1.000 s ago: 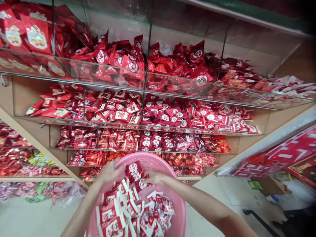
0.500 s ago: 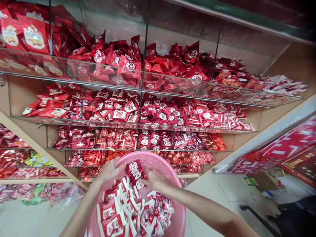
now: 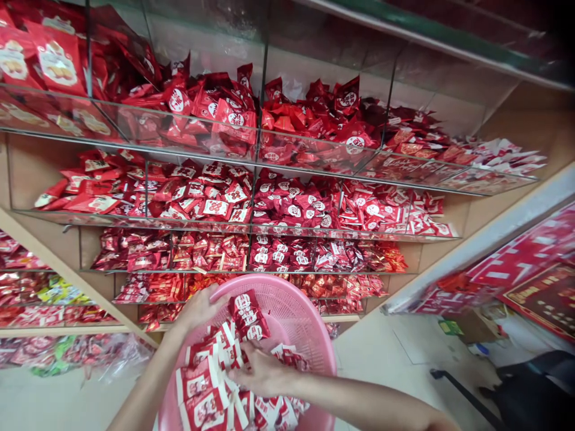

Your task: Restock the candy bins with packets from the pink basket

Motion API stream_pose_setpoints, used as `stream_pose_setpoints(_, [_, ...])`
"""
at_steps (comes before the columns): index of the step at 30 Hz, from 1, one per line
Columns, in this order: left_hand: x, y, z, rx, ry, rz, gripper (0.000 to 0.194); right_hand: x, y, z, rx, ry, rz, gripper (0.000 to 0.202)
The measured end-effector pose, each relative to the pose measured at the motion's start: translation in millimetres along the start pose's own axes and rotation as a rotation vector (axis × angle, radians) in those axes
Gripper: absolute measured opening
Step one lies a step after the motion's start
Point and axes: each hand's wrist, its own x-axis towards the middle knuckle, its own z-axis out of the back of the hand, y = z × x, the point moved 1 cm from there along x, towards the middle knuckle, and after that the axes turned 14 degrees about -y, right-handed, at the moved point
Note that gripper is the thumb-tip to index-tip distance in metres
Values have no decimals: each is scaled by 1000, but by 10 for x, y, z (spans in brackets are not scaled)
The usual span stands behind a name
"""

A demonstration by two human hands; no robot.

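Note:
A pink plastic basket is in front of me. It holds several small wrapped packets. My left hand is closed on the basket's upper left rim, its fingers reaching inside. Inside the basket, my right hand touches red packets with white edges, thumb and fingers apart. Dark red packets with white labels lie just above that hand, against the far wall. Red-and-white packets are below my right wrist, and the forearm covers some of them.
Stepped display shelves with clear dividers hold red packets beyond the basket. Another shelf and bagged goods are at left. On the right are red printed packages and a black object on the tiled floor.
My right hand has moved down and left, from beside the dark red packets onto the white-edged ones. My left hand stays on the rim. The view has shifted slightly.

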Motion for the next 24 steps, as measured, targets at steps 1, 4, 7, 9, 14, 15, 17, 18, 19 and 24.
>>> stream_pose_setpoints(1, [-1,2,3,-1,-2,-5,56,-6,18,-9,-20,19,7,74])
stream_pose_setpoints(4, [-1,13,13,-23,8,-17,54,-35,90,-21,-65,67,5,81])
stream_pose_setpoints(7, [6,25,15,-34,30,-17,52,-68,157,-34,-78,82,-2,84])
stream_pose_setpoints(9, [9,30,15,-21,34,-20,54,-83,171,-48,-84,79,13,82])
stream_pose_setpoints(14, [-6,13,30,-14,45,-44,56,-96,81,-10,-6,39,52,74])
stream_pose_setpoints(15, [-11,8,35,-19,41,-42,56,-94,50,22,16,12,59,70])
stream_pose_setpoints(17, [-20,2,42,-31,34,-33,56,-79,-23,110,39,-86,63,58])
stream_pose_setpoints(18, [-22,1,43,-37,31,-27,56,-60,-63,162,40,-151,62,51])
stream_pose_setpoints(19, [-22,-1,43,-42,27,-20,57,-34,-106,214,39,-216,59,45])
stream_pose_setpoints(24, [3,-29,27,-42,13,3,62,199,-345,393,-12,-366,-50,42])
